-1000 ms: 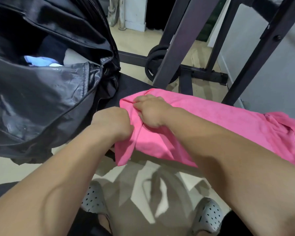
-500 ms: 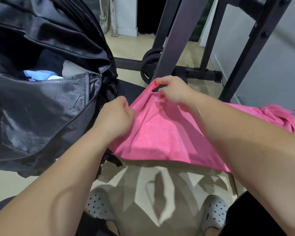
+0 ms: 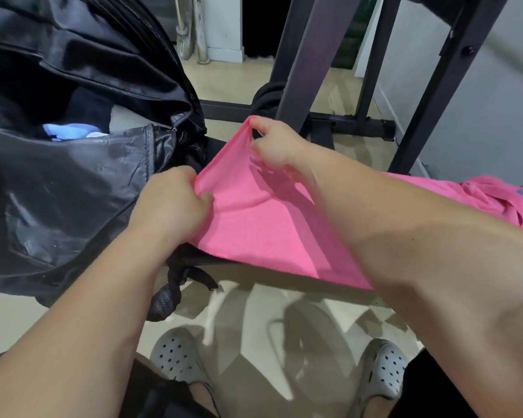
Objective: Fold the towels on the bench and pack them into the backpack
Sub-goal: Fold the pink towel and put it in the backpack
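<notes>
A pink towel point(image 3: 263, 233) lies stretched over the black bench point(image 3: 212, 260), its right end bunched at the frame's right edge. My left hand point(image 3: 172, 203) is closed on the towel's near left corner. My right hand point(image 3: 272, 143) pinches the far left corner and holds it lifted above the bench. The black backpack point(image 3: 73, 182) stands open at the left, touching the bench end, with light blue and white cloth point(image 3: 70, 132) showing inside its mouth.
A dark metal rack frame point(image 3: 302, 58) with weight plates point(image 3: 266, 98) at its base stands behind the bench. Beige floor lies below, where my grey perforated clogs point(image 3: 175, 357) show. A backpack strap point(image 3: 175, 282) hangs beneath the bench's left end.
My two hands, close together on the towel's left edge a second ago, have spread apart. My right hand has lifted the far corner up and away while my left keeps the near corner.
</notes>
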### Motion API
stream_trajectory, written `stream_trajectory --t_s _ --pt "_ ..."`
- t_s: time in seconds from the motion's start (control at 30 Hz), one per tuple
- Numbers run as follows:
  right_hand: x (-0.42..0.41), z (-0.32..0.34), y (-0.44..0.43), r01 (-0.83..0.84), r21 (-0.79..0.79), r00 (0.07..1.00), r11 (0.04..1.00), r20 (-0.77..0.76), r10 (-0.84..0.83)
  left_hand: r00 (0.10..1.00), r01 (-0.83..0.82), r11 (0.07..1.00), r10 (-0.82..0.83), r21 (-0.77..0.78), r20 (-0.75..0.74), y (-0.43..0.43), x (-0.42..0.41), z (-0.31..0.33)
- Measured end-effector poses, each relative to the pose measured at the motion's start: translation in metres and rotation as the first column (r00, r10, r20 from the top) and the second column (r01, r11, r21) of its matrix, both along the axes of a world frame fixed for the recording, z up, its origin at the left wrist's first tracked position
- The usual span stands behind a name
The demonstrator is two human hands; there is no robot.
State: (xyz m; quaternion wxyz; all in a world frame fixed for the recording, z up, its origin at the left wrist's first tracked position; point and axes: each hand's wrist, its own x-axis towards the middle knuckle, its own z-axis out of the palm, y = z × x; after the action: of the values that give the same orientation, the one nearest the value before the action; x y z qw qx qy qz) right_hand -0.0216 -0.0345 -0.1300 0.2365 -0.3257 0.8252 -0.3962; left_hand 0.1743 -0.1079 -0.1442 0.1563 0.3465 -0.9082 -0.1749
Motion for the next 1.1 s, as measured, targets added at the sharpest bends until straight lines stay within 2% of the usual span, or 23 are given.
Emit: stream_trajectory --t_s 0.1,0.23,0.4,0.5,0.6,0.7,0.97,1.1 --pt "0.004 0.007 -0.02 -0.034 -0.044 0.998 0.998 -0.046 0.032 0.998 -0.041 0.999 0.041 0.014 -0.044 -0.004 0.007 0.005" --pt "0.004 0.013 -0.027 -0.044 -0.098 0.999 0.994 0.0 0.044 1.0 -0.012 0.998 0.012 0.055 0.002 -0.002 0.006 0.009" --pt "-0.01 0.006 -0.012 0.024 -0.185 0.981 0.982 0.194 0.012 0.997 0.062 0.976 -0.051 0.208 -0.056 0.014 -0.006 0.012" --pt "-0.024 -0.004 0.009 0.08 -0.232 0.948 0.969 0.318 -0.002 0.991 0.124 0.914 -0.092 0.386 -0.1 0.036 -0.017 0.013" --pt "-0.038 -0.013 0.036 0.174 -0.247 0.914 0.953 0.4 -0.064 0.974 0.226 0.853 -0.187 0.47 -0.13 0.059 -0.032 0.008" --pt "-0.053 -0.02 0.069 0.228 -0.251 0.881 0.941 0.464 -0.09 0.953 0.304 0.816 -0.265 0.492 -0.149 0.083 -0.051 0.0" --pt "-0.08 -0.046 0.15 0.351 -0.33 0.834 0.876 0.535 -0.132 0.918 0.379 0.786 -0.388 0.489 -0.087 0.149 -0.093 -0.027" --pt "-0.086 -0.058 0.171 0.449 -0.273 0.778 0.851 0.588 -0.222 0.897 0.408 0.755 -0.435 0.514 -0.074 0.169 -0.1 -0.042"
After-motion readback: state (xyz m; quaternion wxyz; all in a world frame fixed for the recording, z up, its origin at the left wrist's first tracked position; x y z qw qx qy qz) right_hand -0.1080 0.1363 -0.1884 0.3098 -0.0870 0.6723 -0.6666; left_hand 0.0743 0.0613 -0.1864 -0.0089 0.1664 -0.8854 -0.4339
